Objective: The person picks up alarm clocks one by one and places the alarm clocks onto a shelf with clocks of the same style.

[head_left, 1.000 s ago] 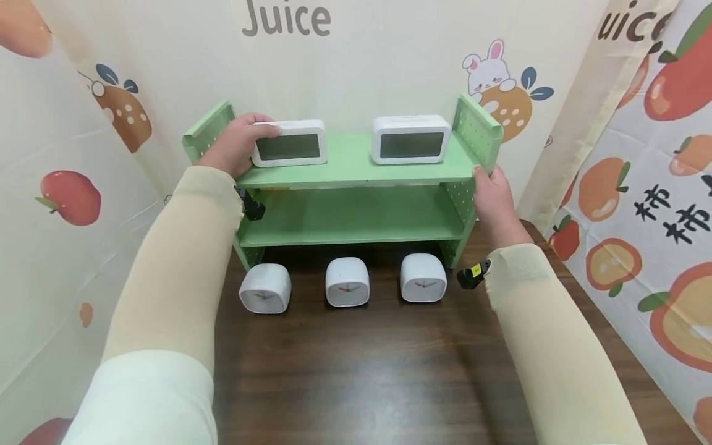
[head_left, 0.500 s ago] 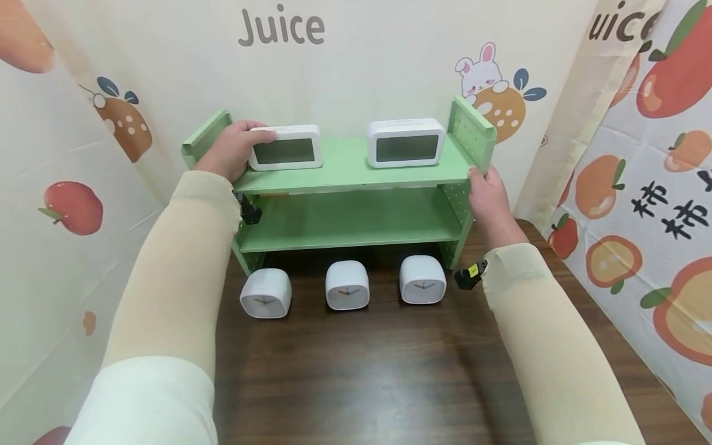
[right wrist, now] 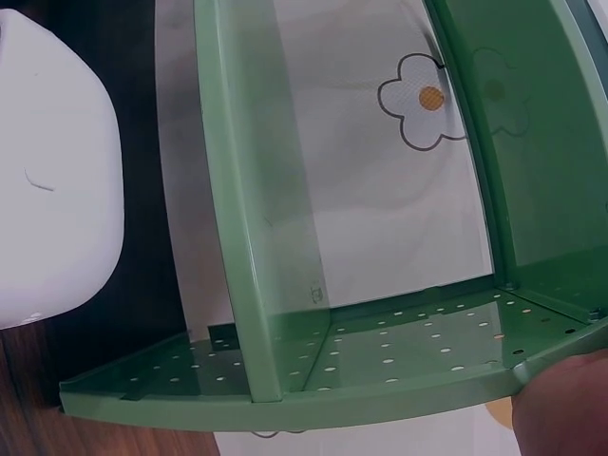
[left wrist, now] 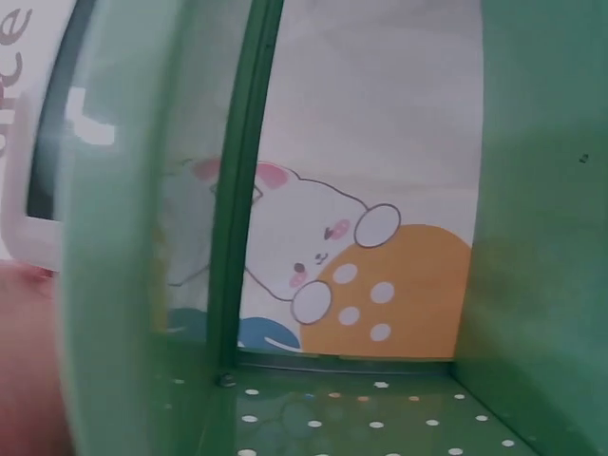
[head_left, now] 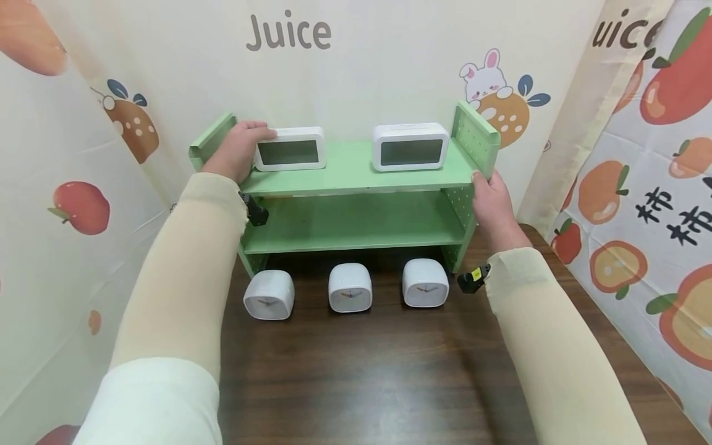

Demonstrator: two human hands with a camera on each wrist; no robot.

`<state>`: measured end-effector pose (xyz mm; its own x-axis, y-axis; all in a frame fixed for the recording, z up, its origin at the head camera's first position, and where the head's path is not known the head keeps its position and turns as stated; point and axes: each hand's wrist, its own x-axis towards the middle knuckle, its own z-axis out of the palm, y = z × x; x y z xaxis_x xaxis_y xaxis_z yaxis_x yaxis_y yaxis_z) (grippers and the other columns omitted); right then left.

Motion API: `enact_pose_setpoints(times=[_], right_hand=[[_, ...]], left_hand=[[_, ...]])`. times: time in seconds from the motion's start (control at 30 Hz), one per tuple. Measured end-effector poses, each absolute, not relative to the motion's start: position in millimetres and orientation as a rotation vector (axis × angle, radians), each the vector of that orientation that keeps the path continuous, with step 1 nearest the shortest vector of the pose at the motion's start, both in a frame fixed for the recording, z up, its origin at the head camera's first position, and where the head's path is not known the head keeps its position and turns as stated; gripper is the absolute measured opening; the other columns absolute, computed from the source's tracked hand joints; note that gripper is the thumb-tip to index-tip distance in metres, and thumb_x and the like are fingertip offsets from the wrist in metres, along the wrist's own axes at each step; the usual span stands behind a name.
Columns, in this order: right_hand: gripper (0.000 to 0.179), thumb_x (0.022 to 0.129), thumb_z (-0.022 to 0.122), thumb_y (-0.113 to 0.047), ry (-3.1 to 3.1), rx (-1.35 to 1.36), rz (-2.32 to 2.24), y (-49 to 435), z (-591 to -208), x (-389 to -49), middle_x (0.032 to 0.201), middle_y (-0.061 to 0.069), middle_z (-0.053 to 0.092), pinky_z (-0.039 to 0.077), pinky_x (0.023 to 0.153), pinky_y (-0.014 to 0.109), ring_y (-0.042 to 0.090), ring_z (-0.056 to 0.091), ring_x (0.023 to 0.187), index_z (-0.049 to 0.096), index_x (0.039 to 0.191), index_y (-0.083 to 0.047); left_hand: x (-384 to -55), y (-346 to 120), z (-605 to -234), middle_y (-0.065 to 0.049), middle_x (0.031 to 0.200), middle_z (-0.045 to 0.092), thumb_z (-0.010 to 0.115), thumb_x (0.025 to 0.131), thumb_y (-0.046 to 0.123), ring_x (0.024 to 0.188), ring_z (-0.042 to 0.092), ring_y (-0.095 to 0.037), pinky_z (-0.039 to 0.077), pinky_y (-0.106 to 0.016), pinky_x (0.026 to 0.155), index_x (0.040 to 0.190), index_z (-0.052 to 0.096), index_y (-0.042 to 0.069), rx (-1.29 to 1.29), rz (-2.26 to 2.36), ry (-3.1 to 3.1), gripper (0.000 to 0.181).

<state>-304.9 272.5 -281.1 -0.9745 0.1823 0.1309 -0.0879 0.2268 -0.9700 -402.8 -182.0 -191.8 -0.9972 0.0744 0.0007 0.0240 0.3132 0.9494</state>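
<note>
A white digital clock [head_left: 290, 149] with a dark screen stands at the left of the top shelf. My left hand [head_left: 239, 148] holds it by its left end, the thumb near its upper front edge; the other fingers are partly hidden. A second white digital clock [head_left: 410, 147] stands to the right on the same shelf, untouched. My right hand [head_left: 492, 204] grips the front edge of the green shelf unit's right side panel [head_left: 476, 136], just below top-shelf level. In the right wrist view, part of the right hand [right wrist: 562, 408] shows against the perforated side panel.
The green shelf unit [head_left: 356, 217] has a bare lower shelf. In front of its base, on the dark wooden table [head_left: 356, 371], stand three white rounded clocks: left [head_left: 269, 290], middle [head_left: 350, 284] and right [head_left: 425, 278]. Printed curtains hang behind and at both sides.
The head view has shifted slightly. Both hands keep their places at the left digital clock and the right side panel, and the clocks stand where they stood.
</note>
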Motion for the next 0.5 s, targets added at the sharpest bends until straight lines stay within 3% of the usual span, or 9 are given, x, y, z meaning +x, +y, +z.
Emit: enact_pose_setpoints(times=[0.27,0.5], right_hand=[[0.06,0.111,0.026,-0.047,-2.29,-0.107,1.808,272.5,-280.4,-304.7,0.157,0.01,0.041,0.03,0.119,0.049,0.025,0.039,0.142,0.024,0.163,-0.018],[0.059,0.111,0.027,-0.047,-2.259,-0.093,1.834,271.0,-281.6,-305.3,0.154,0.01,0.042,0.032,0.118,0.046,0.024,0.041,0.141,0.027,0.162,-0.018]], left_hand=[[-383.5,-186.0,-167.1,0.005,0.169,0.018,0.059,0.099,0.051,0.153,0.014,-0.015,0.012,-0.037,0.124,0.166,0.013,0.025,0.144,1.687,2.554,0.086],[-364.6,-189.9,-153.5,0.006,0.17,0.018,0.06,0.099,0.054,0.154,0.017,-0.015,0.014,-0.037,0.124,0.167,0.006,0.026,0.208,1.606,2.681,0.091]])
